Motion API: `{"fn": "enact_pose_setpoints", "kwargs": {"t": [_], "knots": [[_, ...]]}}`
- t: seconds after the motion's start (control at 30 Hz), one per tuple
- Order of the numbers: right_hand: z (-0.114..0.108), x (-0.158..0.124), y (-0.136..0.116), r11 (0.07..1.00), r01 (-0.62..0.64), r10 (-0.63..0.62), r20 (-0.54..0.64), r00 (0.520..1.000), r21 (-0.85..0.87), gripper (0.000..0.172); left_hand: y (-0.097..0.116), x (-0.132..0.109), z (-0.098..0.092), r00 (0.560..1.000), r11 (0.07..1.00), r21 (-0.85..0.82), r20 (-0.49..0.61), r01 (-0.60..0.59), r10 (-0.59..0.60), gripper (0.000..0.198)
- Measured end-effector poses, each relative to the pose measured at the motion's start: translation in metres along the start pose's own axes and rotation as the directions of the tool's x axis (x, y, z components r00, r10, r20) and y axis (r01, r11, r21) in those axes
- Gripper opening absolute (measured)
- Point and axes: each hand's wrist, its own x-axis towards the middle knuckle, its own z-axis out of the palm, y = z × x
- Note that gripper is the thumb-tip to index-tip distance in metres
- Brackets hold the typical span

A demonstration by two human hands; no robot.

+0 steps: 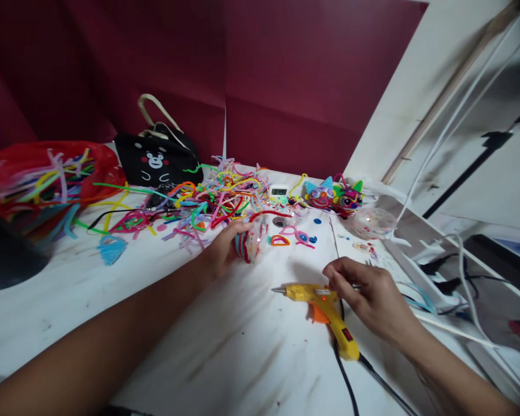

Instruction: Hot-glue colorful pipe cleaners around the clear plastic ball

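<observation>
Near the middle of the white table (190,335), my left hand (223,245) holds a clear round piece (256,240) with colored specks and red and blue pipe cleaner at its side. My right hand (364,292) is closed, its thumb and fingers pressed together above the back of a yellow glue gun (303,293). A thin metallic item shows by the fingers, too small to name. The glue gun lies on its side, nozzle toward the left, with a small red light lit. Beyond my hands lie an orange pipe-cleaner loop (279,240) and pink-and-blue glasses shape (302,237).
Mixed pipe cleaners (225,193) heap at the back beside a black bag (156,159) and red bag (106,167). Two cat-like figures (320,193) and a clear bowl (375,222) stand back right. A black cord (344,375) trails from the glue gun.
</observation>
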Motion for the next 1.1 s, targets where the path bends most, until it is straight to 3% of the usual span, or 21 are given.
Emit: {"fn": "enact_pose_setpoints", "kwargs": {"t": [0.27, 0.6, 0.8, 1.1], "knots": [[0.015, -0.003, -0.001, 0.999, -0.030, 0.033, -0.071, 0.997, 0.041, 0.029, 0.002, -0.005, 0.002, 0.989, 0.990, -0.026, -0.049, 0.137, -0.138, 0.028], [0.016, -0.006, 0.012, 0.985, -0.072, 0.063, 0.064, 0.996, 0.159, 0.024, -0.002, -0.007, 0.003, 0.975, 0.978, -0.064, 0.112, 0.200, -0.192, 0.036], [0.016, -0.007, 0.008, 0.971, -0.104, 0.087, 0.086, 0.992, 0.214, 0.025, -0.004, -0.009, 0.003, 0.972, 0.982, -0.039, 0.155, 0.187, -0.179, 0.040], [0.009, -0.004, 0.004, 0.991, -0.112, 0.108, 0.059, 0.992, 0.077, 0.022, -0.005, -0.009, 0.006, 0.973, 0.974, 0.004, 0.052, 0.226, -0.226, 0.034]]}}
